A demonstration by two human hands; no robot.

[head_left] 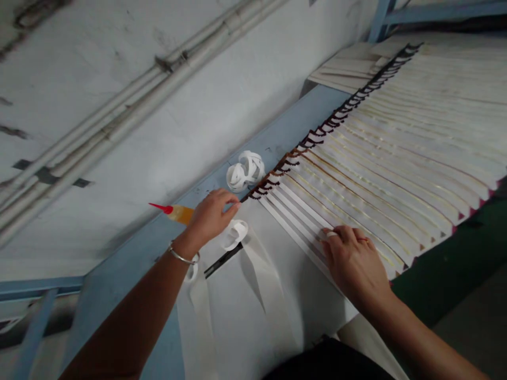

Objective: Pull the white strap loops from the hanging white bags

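My left hand (216, 214) has thumb and forefinger pinched at the near end of the dark scalloped edge of a row of overlapping white sheets (372, 158); what lies between the fingertips is too small to make out. Fingers bent, my right hand (356, 258) presses on the nearest plain white strips (295, 216) of that row, with the thumb close to the forefinger. Gold and brown lines run along the sheets farther up. Behind my left hand a glue bottle (181, 214) with a red nozzle lies partly hidden. A white curled strip (236, 235) sits under that hand.
A ball of curled white strips (245, 171) rests on the blue table (130, 264) by the wall. Pipes (119, 126) run along the wall. Near me lies a pale sheet (233, 316) with a black bar (224, 261). More pale sheets (348, 66) are stacked at the far end.
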